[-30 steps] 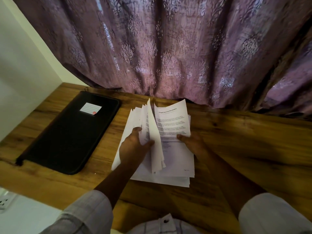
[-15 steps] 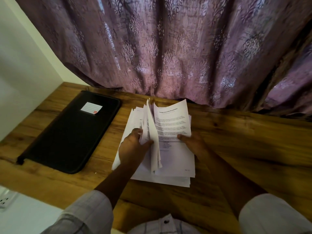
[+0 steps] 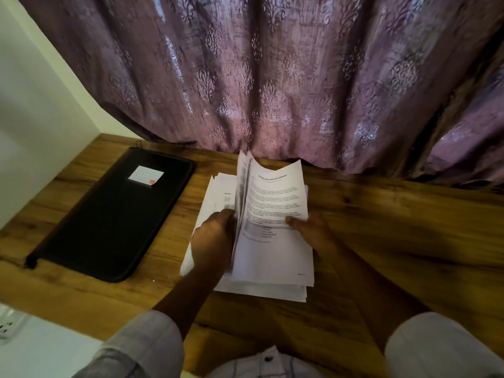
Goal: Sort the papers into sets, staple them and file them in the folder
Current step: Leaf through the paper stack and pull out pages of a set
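- The papers point(image 3: 275, 257) lie on the counter point(image 3: 395, 227) between both hands, with their long axis pointing away from the person.
- The left hand point(image 3: 212, 238) grips a lifted bundle that stands on its edge. The right hand point(image 3: 311, 230) pinches the printed top page, thumb on top.
- The closed black folder point(image 3: 114, 214) lies to the left, nearer the left hand.
- The sheets are white and their edges are uneven.

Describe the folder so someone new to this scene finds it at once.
On the wooden desk, left of the papers, lies a flat black folder. It alone is dark and bears a small white label with a red corner.
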